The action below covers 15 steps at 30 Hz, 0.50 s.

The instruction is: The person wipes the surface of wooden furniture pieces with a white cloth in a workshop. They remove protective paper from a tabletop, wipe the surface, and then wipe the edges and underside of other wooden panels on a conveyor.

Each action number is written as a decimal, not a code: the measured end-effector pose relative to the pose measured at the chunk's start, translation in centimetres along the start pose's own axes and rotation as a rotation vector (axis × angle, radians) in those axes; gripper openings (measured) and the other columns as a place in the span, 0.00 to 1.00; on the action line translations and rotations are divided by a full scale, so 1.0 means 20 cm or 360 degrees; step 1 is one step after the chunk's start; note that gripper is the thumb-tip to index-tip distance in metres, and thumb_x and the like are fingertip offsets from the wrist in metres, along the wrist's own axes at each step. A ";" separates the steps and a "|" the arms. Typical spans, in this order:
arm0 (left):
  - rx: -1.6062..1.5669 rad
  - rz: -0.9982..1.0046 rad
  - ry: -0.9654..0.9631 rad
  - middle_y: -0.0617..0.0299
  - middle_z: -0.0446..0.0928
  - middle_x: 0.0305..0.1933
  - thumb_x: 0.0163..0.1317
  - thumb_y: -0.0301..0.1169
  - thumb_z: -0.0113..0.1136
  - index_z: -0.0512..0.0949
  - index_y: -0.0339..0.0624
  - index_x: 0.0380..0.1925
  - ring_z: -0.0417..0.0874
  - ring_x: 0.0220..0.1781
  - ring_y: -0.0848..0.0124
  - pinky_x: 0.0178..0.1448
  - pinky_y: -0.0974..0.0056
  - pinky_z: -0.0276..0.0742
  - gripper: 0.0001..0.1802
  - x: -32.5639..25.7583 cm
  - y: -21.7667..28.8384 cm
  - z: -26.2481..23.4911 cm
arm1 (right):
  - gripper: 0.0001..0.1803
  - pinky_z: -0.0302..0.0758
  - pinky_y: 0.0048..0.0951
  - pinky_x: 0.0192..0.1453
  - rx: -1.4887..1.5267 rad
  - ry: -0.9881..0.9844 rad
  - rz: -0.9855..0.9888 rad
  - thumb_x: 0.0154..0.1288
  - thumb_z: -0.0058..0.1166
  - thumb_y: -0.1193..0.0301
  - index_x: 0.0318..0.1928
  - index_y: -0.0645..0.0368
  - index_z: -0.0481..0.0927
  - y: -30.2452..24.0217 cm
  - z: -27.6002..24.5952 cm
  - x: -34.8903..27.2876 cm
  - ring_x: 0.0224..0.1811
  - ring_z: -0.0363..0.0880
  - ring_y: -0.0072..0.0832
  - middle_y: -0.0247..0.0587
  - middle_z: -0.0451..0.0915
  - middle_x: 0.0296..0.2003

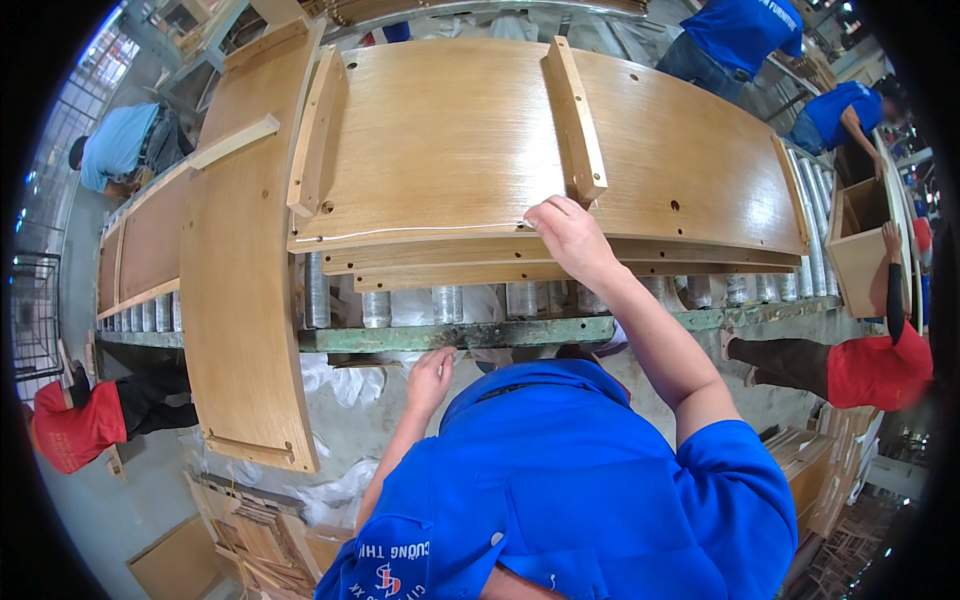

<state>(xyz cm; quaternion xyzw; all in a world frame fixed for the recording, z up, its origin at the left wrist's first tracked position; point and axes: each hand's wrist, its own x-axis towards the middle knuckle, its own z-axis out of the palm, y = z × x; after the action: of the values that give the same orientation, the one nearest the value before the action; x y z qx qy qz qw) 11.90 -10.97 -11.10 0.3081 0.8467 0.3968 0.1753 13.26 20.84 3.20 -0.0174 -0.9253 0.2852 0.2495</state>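
Just below the centre of the frame's upper half, the right hand rests its grip near the front edge of a wide wooden panel, fingertips drawn together. Whether they pinch anything is hidden. At those fingertips ends a thin white line, which runs leftward along the panel's near edge almost to its left corner; whether it is a cord or a bead of something cannot be told.

Just beyond the grip, slightly to its right, stands the near end of a wooden bar that reaches toward the top of the frame. A second bar lies along the panel's left end. More boards sit beneath the panel, over metal rollers with a green rail in front.

At the lower centre, left of the person's blue shirt, the left hand is loosely curled, with nothing visible in its grip, close to the rail and well apart from the white line.

Farther out, a long panel spans the left side of the frame. A co-worker in red is at the lower left, another in light blue at the upper left.
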 end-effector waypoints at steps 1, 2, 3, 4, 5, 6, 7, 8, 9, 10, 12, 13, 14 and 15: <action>0.0008 -0.0002 0.0001 0.53 0.80 0.35 0.59 0.28 0.53 0.79 0.39 0.36 0.80 0.39 0.56 0.45 0.58 0.75 0.09 -0.01 0.00 0.01 | 0.04 0.72 0.39 0.42 -0.0003 -0.0002 -0.0007 0.59 0.49 0.77 0.35 0.61 0.75 0.01 0.00 0.00 0.37 0.74 0.43 0.46 0.74 0.31; 0.0015 -0.0003 0.0002 0.53 0.80 0.35 0.59 0.28 0.53 0.79 0.39 0.37 0.81 0.39 0.56 0.45 0.58 0.75 0.09 -0.01 0.00 0.01 | 0.04 0.72 0.40 0.42 -0.0006 -0.0004 -0.0013 0.59 0.48 0.78 0.35 0.61 0.75 0.02 0.00 0.00 0.37 0.74 0.43 0.46 0.74 0.31; 0.0020 -0.0007 0.0003 0.53 0.80 0.35 0.59 0.28 0.53 0.79 0.39 0.37 0.81 0.39 0.56 0.45 0.58 0.75 0.09 -0.02 0.00 0.02 | 0.04 0.73 0.39 0.42 0.0005 -0.0034 0.0016 0.59 0.48 0.78 0.36 0.61 0.75 0.03 0.00 -0.01 0.37 0.74 0.44 0.46 0.74 0.31; 0.0007 -0.0020 -0.0021 0.52 0.80 0.35 0.59 0.28 0.53 0.79 0.39 0.37 0.81 0.39 0.56 0.45 0.58 0.75 0.09 -0.03 0.00 0.03 | 0.05 0.73 0.39 0.42 0.0015 -0.0063 0.0045 0.60 0.47 0.78 0.36 0.62 0.75 0.04 0.00 -0.01 0.37 0.74 0.44 0.46 0.74 0.31; -0.0006 -0.0032 -0.0046 0.52 0.80 0.36 0.59 0.28 0.53 0.79 0.39 0.37 0.81 0.39 0.56 0.45 0.58 0.76 0.09 -0.05 0.00 0.03 | 0.06 0.73 0.38 0.42 0.0024 -0.0093 0.0075 0.60 0.47 0.78 0.37 0.62 0.75 0.04 0.00 -0.01 0.37 0.75 0.44 0.46 0.75 0.32; -0.0012 -0.0047 -0.0064 0.52 0.80 0.36 0.59 0.28 0.53 0.79 0.39 0.37 0.81 0.39 0.56 0.45 0.58 0.76 0.09 -0.06 0.00 0.03 | 0.06 0.73 0.38 0.43 0.0048 -0.0102 0.0086 0.60 0.47 0.78 0.38 0.62 0.75 0.04 0.00 -0.01 0.38 0.75 0.44 0.46 0.75 0.32; -0.0020 -0.0055 -0.0068 0.53 0.80 0.36 0.59 0.28 0.53 0.79 0.39 0.37 0.81 0.40 0.56 0.45 0.58 0.75 0.09 -0.06 0.00 0.03 | 0.07 0.73 0.38 0.43 0.0072 -0.0112 0.0097 0.61 0.46 0.77 0.39 0.62 0.75 0.04 0.00 -0.01 0.39 0.75 0.44 0.46 0.75 0.33; -0.0029 -0.0062 -0.0072 0.53 0.80 0.36 0.59 0.28 0.53 0.79 0.39 0.37 0.81 0.40 0.56 0.46 0.58 0.75 0.09 -0.07 0.00 0.03 | 0.08 0.73 0.38 0.44 0.0095 -0.0122 0.0109 0.61 0.46 0.77 0.40 0.62 0.76 0.03 0.00 -0.01 0.40 0.75 0.44 0.46 0.75 0.34; -0.0040 -0.0069 -0.0077 0.53 0.80 0.36 0.59 0.29 0.53 0.79 0.39 0.37 0.81 0.40 0.56 0.46 0.58 0.75 0.09 -0.07 0.00 0.04 | 0.08 0.73 0.38 0.45 0.0119 -0.0123 0.0131 0.61 0.46 0.77 0.40 0.62 0.76 0.03 -0.01 -0.01 0.41 0.75 0.44 0.46 0.75 0.35; -0.0031 -0.0072 -0.0076 0.53 0.80 0.36 0.59 0.29 0.53 0.79 0.39 0.37 0.80 0.40 0.56 0.46 0.58 0.75 0.09 -0.07 0.00 0.04 | 0.08 0.73 0.37 0.45 0.0144 -0.0123 0.0154 0.62 0.46 0.76 0.41 0.62 0.76 0.03 -0.01 -0.01 0.41 0.75 0.44 0.46 0.75 0.35; -0.0011 -0.0079 -0.0070 0.53 0.80 0.37 0.59 0.29 0.52 0.80 0.39 0.37 0.80 0.41 0.55 0.47 0.58 0.75 0.09 -0.06 0.00 0.04 | 0.08 0.73 0.37 0.46 0.0183 -0.0158 0.0207 0.63 0.47 0.75 0.41 0.62 0.76 0.01 -0.01 -0.01 0.42 0.75 0.43 0.46 0.75 0.37; -0.0008 -0.0091 -0.0065 0.52 0.80 0.37 0.59 0.29 0.52 0.80 0.39 0.37 0.80 0.41 0.55 0.48 0.58 0.75 0.10 -0.06 -0.01 0.04 | 0.08 0.73 0.37 0.46 0.0199 -0.0193 0.0237 0.63 0.47 0.74 0.41 0.62 0.76 0.01 -0.01 0.00 0.42 0.75 0.43 0.46 0.75 0.37; -0.0005 -0.0103 -0.0060 0.52 0.80 0.37 0.59 0.30 0.52 0.80 0.39 0.37 0.80 0.42 0.55 0.48 0.58 0.74 0.10 -0.06 -0.01 0.04 | 0.08 0.73 0.37 0.46 0.0214 -0.0227 0.0266 0.64 0.47 0.74 0.41 0.62 0.76 0.00 -0.02 0.00 0.42 0.75 0.43 0.46 0.75 0.37; -0.0007 -0.0107 -0.0063 0.52 0.80 0.38 0.59 0.30 0.52 0.80 0.40 0.37 0.80 0.42 0.55 0.48 0.58 0.74 0.10 -0.05 0.00 0.04 | 0.08 0.73 0.37 0.46 0.0223 -0.0212 0.0244 0.64 0.48 0.73 0.41 0.62 0.76 0.01 -0.02 0.00 0.42 0.75 0.43 0.46 0.75 0.37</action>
<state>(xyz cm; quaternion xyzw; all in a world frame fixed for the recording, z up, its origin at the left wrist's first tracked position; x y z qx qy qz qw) 13.07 -11.16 -11.55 0.2869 0.8521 0.3863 0.2060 13.45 21.15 3.38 -0.0518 -0.9135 0.3680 0.1656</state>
